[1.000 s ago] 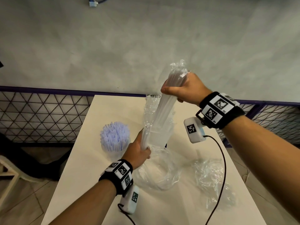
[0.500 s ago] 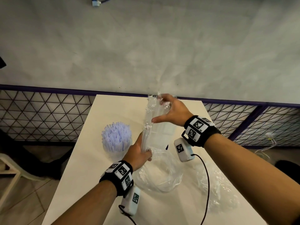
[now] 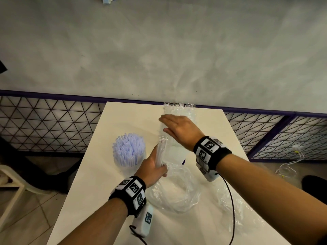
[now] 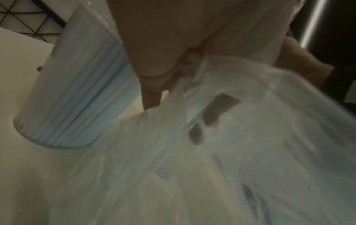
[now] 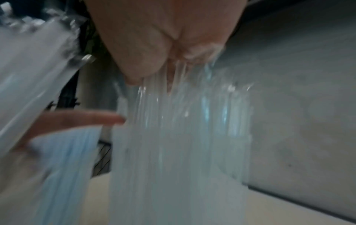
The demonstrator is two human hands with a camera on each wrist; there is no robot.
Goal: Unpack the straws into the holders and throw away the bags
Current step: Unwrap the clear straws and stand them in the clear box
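Note:
My left hand [image 3: 156,167] grips a thin bundle of clear straws [image 3: 160,153] low down, with bag plastic [image 4: 250,152] hanging under its fingers. My right hand [image 3: 178,131] lies open, fingers straight, against the clear straws [image 3: 178,112] that stand in a clear holder [image 3: 174,154] at the table's middle. In the right wrist view the palm [image 5: 154,38] presses on those straws [image 5: 183,137]. A second holder full of pale blue straws [image 3: 130,152] stands just left of my left hand, seen close in the left wrist view [image 4: 73,91].
A crumpled clear bag [image 3: 177,195] lies on the cream table [image 3: 99,183] in front of the holders, another bag [image 3: 235,209] at the right. A mesh fence [image 3: 44,124] and grey wall back the table. A white chair [image 3: 10,183] stands at the left.
My right hand let go of the raised top of the bundle and came down flat onto the straws in the clear holder. My left hand kept its grip in place.

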